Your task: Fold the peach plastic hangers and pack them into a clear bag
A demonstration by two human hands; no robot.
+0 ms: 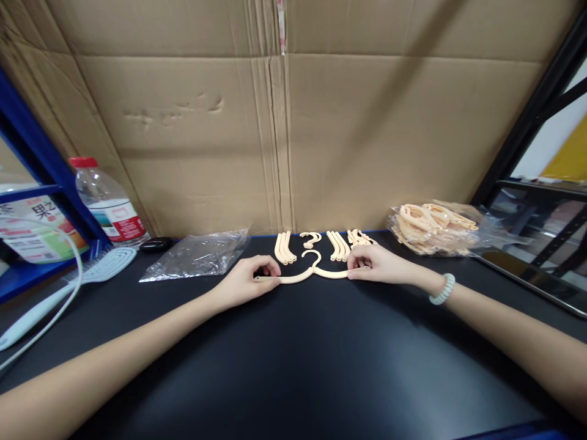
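A cream plastic clothes hanger (300, 278) lies on the black table with its hook pointing away from me. My left hand (245, 280) pinches the left arm of the hanger between thumb and fingers. At the other end, my right hand (378, 264) grips the right arm the same way. Just behind the hanger are several loose curved hanger arms (285, 248) on the left and another group of arms (338, 246) on the right. Between these groups lie loose hooks (310, 238). Small cream connector pieces (358, 236) are partly hidden behind my right hand.
Bagged hanger parts (433, 226) sit at the back right, near a dark flat tablet-like device (536, 281). Leftward are an empty clear bag (197, 252), a black oval object (156, 244), a hairbrush (103, 266), a white cable and a bottle (112, 205). A cardboard wall (367, 134) closes the back.
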